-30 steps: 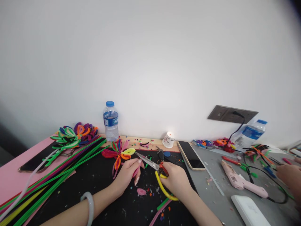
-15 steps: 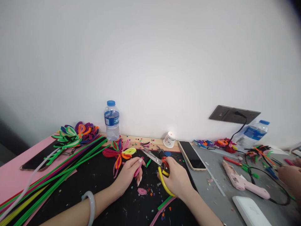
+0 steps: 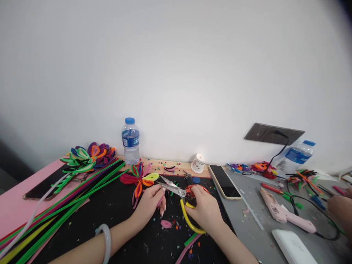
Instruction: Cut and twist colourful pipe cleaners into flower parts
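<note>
My left hand [image 3: 152,201] is closed on a pink pipe cleaner piece [image 3: 160,200], mostly hidden by the fingers. My right hand [image 3: 204,205] grips a pair of scissors [image 3: 178,191]; red shows at the handle, and a yellow loop curves below my fingers. The blades are parted and point left, their tips just over my left fingertips. Left of that hand lies a multicoloured pipe cleaner flower [image 3: 139,179]. A small pink coil [image 3: 166,224] rests on the black mat [image 3: 132,238] below the hands, near green and pink strips [image 3: 189,245].
Bundled pipe cleaners [image 3: 74,201] and finished flowers [image 3: 90,156] lie left. Along the wall stand a water bottle [image 3: 131,143] and an upturned paper cup [image 3: 198,163]. At right are a phone [image 3: 224,182], a pink glue gun [image 3: 286,214], a white case [image 3: 293,247] and another person's hand [image 3: 339,209].
The scissors have shifted left toward my left fingers, and their blades now lie flatter. My right hand has turned slightly with them. My left hand has stayed almost in place.
</note>
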Action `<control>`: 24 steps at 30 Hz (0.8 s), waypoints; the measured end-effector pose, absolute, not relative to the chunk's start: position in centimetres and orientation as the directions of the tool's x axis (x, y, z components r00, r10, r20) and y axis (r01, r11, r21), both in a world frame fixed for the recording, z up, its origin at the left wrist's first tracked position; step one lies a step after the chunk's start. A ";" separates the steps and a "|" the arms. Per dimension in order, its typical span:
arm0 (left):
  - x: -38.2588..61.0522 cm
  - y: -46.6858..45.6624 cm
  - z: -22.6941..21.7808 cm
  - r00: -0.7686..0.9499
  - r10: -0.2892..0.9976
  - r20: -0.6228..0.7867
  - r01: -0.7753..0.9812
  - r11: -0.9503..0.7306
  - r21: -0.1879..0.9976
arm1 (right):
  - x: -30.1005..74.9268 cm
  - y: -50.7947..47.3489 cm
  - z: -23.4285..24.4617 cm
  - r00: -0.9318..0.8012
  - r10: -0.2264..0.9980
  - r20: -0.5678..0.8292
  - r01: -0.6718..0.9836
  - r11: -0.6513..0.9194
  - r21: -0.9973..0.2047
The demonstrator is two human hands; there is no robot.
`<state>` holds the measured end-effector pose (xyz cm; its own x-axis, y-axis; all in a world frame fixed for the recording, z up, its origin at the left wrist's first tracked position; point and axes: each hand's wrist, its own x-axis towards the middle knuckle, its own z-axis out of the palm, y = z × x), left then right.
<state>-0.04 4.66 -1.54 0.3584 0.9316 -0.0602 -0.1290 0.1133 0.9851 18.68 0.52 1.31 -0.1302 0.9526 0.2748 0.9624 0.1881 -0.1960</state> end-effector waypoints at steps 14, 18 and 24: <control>-0.1 4.9 -1.9 0.363 0.931 -0.038 -0.121 0.087 0.989 | 18.7 0.7 1.6 -0.139 0.950 0.281 0.969 0.189 -0.158; 0.0 5.0 -2.4 0.378 0.925 -0.049 -0.136 0.108 0.985 | 18.7 0.7 1.6 -0.138 0.950 0.281 0.969 0.188 -0.163; 0.0 5.0 -2.4 0.379 0.923 -0.060 -0.138 0.120 0.983 | 18.6 0.6 1.5 -0.135 0.950 0.283 0.974 0.180 -0.140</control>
